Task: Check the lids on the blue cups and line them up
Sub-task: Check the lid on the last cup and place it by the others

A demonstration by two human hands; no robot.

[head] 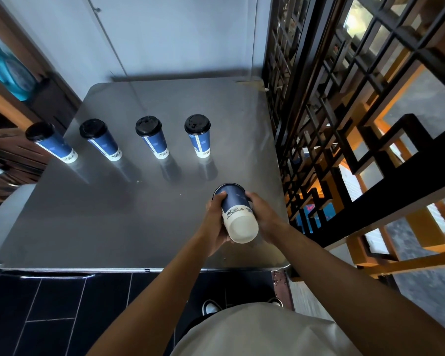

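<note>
Fingers of left hand [214,222] and right hand [261,214] curl round tipped blue cup [235,206]; base faces camera.

Steel table [93,222], four upright lidded blue cups [152,137] in a row.

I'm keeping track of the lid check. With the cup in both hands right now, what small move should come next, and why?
Probably turn the held cup upright. Both hands, left and right, grip it tipped with its white base toward the camera and the lid end away, while four lidded cups stand upright in a row on the metal table.
</note>
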